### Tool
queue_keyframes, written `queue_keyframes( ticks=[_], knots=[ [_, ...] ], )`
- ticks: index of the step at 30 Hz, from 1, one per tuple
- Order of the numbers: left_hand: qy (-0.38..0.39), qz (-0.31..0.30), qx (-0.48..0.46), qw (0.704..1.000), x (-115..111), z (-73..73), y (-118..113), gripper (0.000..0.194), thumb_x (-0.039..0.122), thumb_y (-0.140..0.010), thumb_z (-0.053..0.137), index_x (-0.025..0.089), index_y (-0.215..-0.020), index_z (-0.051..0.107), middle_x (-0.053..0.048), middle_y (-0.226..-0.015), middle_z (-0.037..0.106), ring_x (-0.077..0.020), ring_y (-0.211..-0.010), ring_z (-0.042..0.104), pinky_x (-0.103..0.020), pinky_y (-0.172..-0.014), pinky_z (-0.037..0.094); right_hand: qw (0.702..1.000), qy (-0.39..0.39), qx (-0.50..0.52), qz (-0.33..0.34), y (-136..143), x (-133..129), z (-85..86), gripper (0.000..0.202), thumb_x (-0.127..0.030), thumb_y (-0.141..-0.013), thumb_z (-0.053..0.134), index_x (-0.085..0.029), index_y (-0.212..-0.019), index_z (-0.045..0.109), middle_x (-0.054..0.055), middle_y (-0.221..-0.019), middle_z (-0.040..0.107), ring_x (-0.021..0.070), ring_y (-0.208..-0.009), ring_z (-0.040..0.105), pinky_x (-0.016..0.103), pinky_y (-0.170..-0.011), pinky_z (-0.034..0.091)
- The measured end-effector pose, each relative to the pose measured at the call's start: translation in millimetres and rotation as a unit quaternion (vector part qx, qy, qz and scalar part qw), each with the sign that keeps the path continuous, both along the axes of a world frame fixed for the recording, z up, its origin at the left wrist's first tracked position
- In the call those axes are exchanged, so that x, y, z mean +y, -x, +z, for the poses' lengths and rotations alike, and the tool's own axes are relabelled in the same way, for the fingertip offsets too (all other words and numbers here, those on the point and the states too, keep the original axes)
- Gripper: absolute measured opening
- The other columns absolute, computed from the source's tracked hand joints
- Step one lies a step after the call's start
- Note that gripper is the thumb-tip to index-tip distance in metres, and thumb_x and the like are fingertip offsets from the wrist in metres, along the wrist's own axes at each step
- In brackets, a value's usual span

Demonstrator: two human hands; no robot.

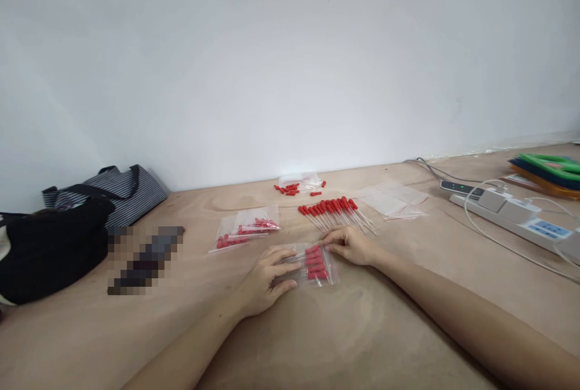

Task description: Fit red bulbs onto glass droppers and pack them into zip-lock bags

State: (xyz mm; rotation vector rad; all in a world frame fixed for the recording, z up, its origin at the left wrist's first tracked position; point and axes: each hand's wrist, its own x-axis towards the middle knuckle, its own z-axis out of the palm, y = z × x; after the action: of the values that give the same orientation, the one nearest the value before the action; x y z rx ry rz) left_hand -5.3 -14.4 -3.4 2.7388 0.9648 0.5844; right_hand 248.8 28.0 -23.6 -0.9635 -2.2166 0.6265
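Note:
A clear plastic bag (331, 275) lies flat on the table in front of me, with several red-bulbed glass droppers (316, 261) inside it, bulbs toward the right. My left hand (270, 274) rests on the bag's left part, fingers apart and stretched out over the dropper stems. At the bag's upper right edge, my right hand (348, 245) has its thumb and fingers closed on the plastic. Just beyond it, a row of loose droppers (333, 209) is fanned out, red ends pointing away from me.
Filled bags (247, 228) overlap at the left. Loose red rubber bulbs (290, 189) lie by a bag near the wall. Flat bags (392, 200) are spread at right, before a power strip (512, 215) with cables. A striped bag (140, 194) and black cloth (54, 251) occupy the far left.

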Motion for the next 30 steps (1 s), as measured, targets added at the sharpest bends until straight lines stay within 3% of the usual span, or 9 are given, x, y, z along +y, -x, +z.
queue_keyframes(
  ticks=[6,11,15,20,23,26,30],
  knots=[
    [-0.107,0.060,-0.040,0.992,2.5,-3.1,-1.4,0.026,0.014,-0.081,0.045,0.024,-0.092,0.065,-0.006,-0.104,0.061,-0.0220,-0.098,0.053,-0.043,-0.085,0.042,0.999,-0.025,-0.039,0.016,-10.3,-23.2,8.3,0.007,-0.021,-0.071,0.057,-0.018,-0.070,0.063,0.001,-0.073,0.061,0.0113,-0.061,0.054,0.023,-0.057,0.040],
    [-0.048,0.058,-0.078,0.994,-7.9,-0.8,-6.9,0.020,0.027,-0.078,0.052,0.019,-0.093,0.062,-0.008,-0.096,0.062,-0.0194,-0.089,0.058,-0.034,-0.077,0.048,0.997,-0.022,-0.060,0.043,-24.0,-34.9,12.0,0.025,-0.036,-0.065,0.064,-0.021,-0.085,0.065,0.001,-0.075,0.060,0.0125,-0.063,0.053,0.023,-0.056,0.038],
    [-0.020,0.035,-0.058,0.997,-17.9,-1.2,-14.1,0.037,0.041,-0.067,0.063,0.020,-0.097,0.057,-0.008,-0.105,0.059,-0.0228,-0.093,0.057,-0.035,-0.081,0.047,0.997,-0.036,-0.059,0.040,-21.4,-34.4,5.6,0.027,-0.037,-0.074,0.057,-0.024,-0.096,0.064,0.003,-0.076,0.060,0.0128,-0.062,0.054,0.024,-0.056,0.039],
    [-0.023,0.039,-0.056,0.997,-11.0,-0.6,-14.6,0.018,0.024,-0.076,0.053,0.020,-0.093,0.055,-0.007,-0.102,0.059,-0.0192,-0.093,0.057,-0.032,-0.082,0.046,0.988,-0.132,-0.073,-0.002,-8.5,-28.5,-6.8,0.027,-0.030,-0.084,0.041,-0.026,-0.095,0.065,0.004,-0.078,0.063,0.0143,-0.067,0.056,0.025,-0.059,0.039],
    [-0.038,0.048,-0.051,0.997,-3.4,0.2,-11.2,0.024,0.025,-0.076,0.054,0.020,-0.099,0.054,-0.007,-0.102,0.060,-0.0200,-0.094,0.057,-0.034,-0.082,0.047,0.977,-0.189,-0.090,-0.029,-3.6,-23.2,-11.1,0.028,-0.027,-0.085,0.039,-0.025,-0.094,0.065,0.005,-0.078,0.063,0.0147,-0.069,0.056,0.025,-0.059,0.038],
    [-0.076,0.044,-0.039,0.995,1.3,-3.0,-8.8,0.026,0.029,-0.076,0.056,0.019,-0.100,0.054,-0.007,-0.101,0.061,-0.0203,-0.090,0.059,-0.033,-0.078,0.049,0.960,-0.245,-0.128,-0.044,-1.0,-16.4,-10.5,0.027,-0.026,-0.086,0.039,-0.023,-0.094,0.064,0.005,-0.078,0.063,0.0134,-0.067,0.055,0.023,-0.056,0.035],
    [-0.161,0.016,-0.004,0.987,7.8,-10.3,-6.6,0.018,0.024,-0.084,0.044,0.018,-0.095,0.058,-0.007,-0.092,0.065,-0.0183,-0.081,0.062,-0.030,-0.070,0.052,0.925,-0.322,-0.201,-0.029,1.3,-5.3,-6.1,0.028,-0.021,-0.086,0.038,-0.020,-0.085,0.065,0.005,-0.074,0.063,0.0120,-0.062,0.053,0.023,-0.052,0.031]
  ],
)
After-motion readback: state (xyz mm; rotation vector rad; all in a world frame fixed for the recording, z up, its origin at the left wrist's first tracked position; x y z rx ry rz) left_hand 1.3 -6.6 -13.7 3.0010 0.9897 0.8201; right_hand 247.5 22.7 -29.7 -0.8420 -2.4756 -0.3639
